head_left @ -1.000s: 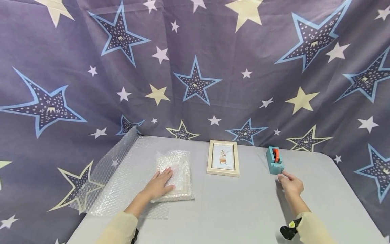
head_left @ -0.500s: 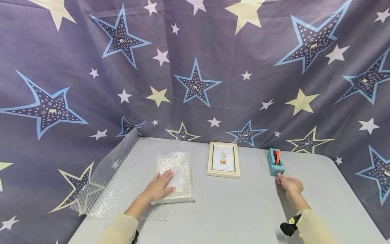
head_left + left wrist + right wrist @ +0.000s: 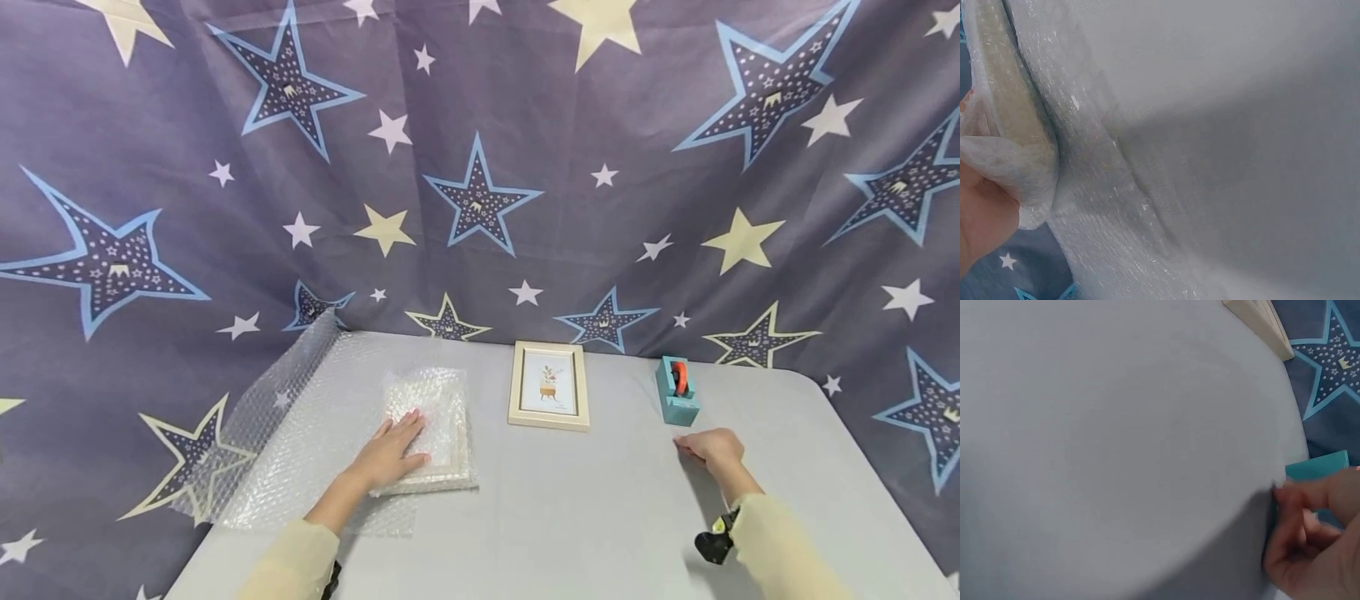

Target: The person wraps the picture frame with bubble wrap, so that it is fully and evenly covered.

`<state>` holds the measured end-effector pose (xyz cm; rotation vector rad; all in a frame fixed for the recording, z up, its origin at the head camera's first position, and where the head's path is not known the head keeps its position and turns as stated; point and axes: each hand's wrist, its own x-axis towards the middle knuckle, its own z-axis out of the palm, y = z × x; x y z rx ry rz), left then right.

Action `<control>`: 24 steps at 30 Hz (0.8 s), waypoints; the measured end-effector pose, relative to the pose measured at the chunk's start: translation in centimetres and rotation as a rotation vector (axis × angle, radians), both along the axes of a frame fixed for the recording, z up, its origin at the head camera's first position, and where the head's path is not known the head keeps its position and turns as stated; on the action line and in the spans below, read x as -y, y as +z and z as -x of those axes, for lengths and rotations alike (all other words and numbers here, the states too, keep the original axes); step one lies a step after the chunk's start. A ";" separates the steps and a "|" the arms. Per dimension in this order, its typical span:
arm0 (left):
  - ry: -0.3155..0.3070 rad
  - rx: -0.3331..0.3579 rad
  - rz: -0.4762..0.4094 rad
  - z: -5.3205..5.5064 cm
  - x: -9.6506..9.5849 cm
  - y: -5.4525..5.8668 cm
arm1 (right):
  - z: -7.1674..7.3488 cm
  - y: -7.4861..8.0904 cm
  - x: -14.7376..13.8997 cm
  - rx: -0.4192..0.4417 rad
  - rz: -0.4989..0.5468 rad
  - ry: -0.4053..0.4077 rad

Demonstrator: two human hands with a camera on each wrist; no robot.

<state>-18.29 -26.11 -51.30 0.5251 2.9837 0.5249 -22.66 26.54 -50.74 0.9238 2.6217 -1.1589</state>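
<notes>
My left hand (image 3: 390, 454) rests with spread fingers on a picture frame wrapped in bubble wrap (image 3: 448, 408). In the left wrist view, the pale edge of this wrapped frame (image 3: 1019, 94) shows through folded plastic. On the right, a teal tape dispenser (image 3: 678, 410) holds a roll with an orange core (image 3: 679, 379). Just in front of it, the thumb and forefinger of my right hand (image 3: 714, 450) pinch together at what seems to be the tape's end; the clear strip is too faint to make out. In the right wrist view, the hand partly covers the dispenser (image 3: 1316, 467).
A loose sheet of bubble wrap (image 3: 300, 442) spreads under the wrapped frame and rises against the curtain at left. An unwrapped cream picture frame (image 3: 548, 421) with a plant print lies at the back middle of the grey table (image 3: 570, 517). A star-patterned curtain (image 3: 480, 100) hangs behind.
My right thumb and forefinger have closed at the dispenser's front and drawn back a little towards me, off the dispenser. The left hand has stayed on the wrapped frame.
</notes>
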 end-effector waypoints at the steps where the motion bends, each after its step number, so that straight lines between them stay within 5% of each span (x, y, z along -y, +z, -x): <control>1: -0.001 -0.001 -0.002 -0.1 0.0 -0.1 | -0.3 -0.3 0.1 0.005 -0.035 0.007; 9: -0.013 -0.005 -0.012 -0.4 0.0 0.0 | -1.2 -1.0 0.4 -0.077 0.071 -0.012; 24: -0.001 -0.005 -0.007 0.2 0.0 0.4 | -0.4 1.0 2.8 -0.163 0.288 0.285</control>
